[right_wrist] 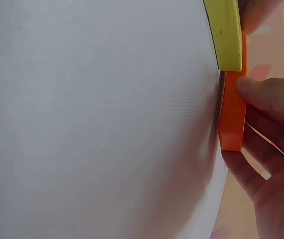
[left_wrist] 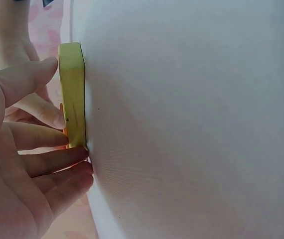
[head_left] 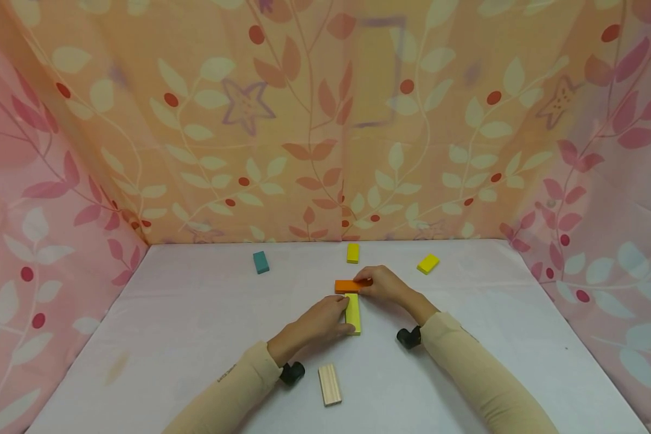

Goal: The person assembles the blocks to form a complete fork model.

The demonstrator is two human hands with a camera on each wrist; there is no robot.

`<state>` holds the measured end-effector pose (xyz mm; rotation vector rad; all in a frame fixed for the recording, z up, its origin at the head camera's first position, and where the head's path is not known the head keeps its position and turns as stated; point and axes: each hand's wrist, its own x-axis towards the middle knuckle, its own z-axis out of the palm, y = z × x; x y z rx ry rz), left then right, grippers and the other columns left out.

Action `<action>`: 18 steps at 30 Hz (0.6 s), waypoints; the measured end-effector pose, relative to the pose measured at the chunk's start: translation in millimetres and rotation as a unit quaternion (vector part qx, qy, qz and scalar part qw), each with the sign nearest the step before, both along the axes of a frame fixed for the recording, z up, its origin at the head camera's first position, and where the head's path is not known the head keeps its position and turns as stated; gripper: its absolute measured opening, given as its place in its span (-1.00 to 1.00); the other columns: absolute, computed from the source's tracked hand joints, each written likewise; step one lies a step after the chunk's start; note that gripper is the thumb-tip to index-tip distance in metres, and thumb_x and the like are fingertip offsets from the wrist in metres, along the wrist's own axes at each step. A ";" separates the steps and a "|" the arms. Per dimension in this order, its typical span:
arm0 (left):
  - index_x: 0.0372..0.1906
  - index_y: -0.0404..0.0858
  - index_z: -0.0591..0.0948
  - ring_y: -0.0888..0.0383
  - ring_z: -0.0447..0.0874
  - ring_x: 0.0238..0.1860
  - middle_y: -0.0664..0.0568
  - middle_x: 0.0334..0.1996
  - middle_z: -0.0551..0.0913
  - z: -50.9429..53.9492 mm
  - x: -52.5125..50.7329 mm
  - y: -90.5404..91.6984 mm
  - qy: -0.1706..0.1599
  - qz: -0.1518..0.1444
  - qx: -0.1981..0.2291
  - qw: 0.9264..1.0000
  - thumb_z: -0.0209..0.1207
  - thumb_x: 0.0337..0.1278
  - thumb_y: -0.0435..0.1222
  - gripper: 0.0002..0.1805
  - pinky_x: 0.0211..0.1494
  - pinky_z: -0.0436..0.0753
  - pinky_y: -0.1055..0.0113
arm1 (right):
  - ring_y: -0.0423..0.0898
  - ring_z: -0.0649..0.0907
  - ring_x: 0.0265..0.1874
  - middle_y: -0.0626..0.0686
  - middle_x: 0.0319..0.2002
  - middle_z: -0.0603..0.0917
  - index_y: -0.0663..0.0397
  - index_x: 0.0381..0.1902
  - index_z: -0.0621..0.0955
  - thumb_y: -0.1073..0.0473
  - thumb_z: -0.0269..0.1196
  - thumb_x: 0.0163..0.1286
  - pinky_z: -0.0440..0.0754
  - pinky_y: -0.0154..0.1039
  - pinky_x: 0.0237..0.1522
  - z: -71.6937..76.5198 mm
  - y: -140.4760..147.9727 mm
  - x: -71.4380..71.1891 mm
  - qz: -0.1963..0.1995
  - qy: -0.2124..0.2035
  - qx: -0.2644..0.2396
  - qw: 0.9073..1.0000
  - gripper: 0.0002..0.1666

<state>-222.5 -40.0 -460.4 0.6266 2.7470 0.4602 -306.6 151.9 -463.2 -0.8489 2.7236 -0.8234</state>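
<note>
A yellow-green block (head_left: 353,314) lies lengthwise on the white table, its far end against the long side of an orange block (head_left: 345,286) lying crosswise. My left hand (head_left: 320,319) holds the yellow-green block between thumb at the near end and fingers at the far end; the left wrist view shows the block (left_wrist: 73,94) between them. With thumb and fingers, my right hand (head_left: 387,286) grips the right part of the orange block. In the right wrist view the thumb rests on the orange block (right_wrist: 233,109), a fingertip at its end, and the yellow-green block (right_wrist: 225,35) touches it.
A plain wooden block (head_left: 330,384) lies near the front, by the left wrist. Farther back are a teal block (head_left: 261,262), a yellow block (head_left: 352,253) and another yellow block (head_left: 428,263) at the right. Patterned cloth (head_left: 314,120) hangs behind and along both sides of the table.
</note>
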 end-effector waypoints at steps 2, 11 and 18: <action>0.40 -0.30 0.36 0.03 0.37 0.40 -0.10 0.37 0.42 0.2 0.6 -0.4 0.001 -0.002 -0.003 1.000 0.27 0.16 0.05 -0.19 0.45 0.38 0.14 | 0.06 0.65 0.04 0.11 -0.02 0.72 0.19 -0.02 0.70 0.27 0.33 0.27 0.57 0.01 0.20 0.5 -0.3 0.7 0.005 0.002 0.003 1.000 -0.70; 0.38 -0.29 0.38 0.03 0.39 0.37 -0.10 0.35 0.44 -0.5 0.2 -0.1 0.015 -0.013 -0.019 1.000 0.26 0.17 0.05 -0.22 0.44 0.40 0.15 | 0.06 0.66 0.02 0.10 -0.04 0.74 0.18 -0.05 0.70 0.26 0.34 0.27 0.57 0.02 0.20 3.5 -1.0 1.5 0.024 -0.003 0.001 1.000 -0.72; 0.37 -0.30 0.39 0.04 0.43 0.32 -0.11 0.31 0.47 -0.1 0.4 -0.9 0.024 -0.019 -0.011 0.999 0.27 0.17 0.04 -0.23 0.41 0.43 0.17 | 0.05 0.66 0.02 0.10 -0.05 0.74 0.18 -0.05 0.70 0.26 0.32 0.29 0.58 0.02 0.20 0.5 -1.7 -1.0 0.035 -0.003 0.000 0.999 -0.73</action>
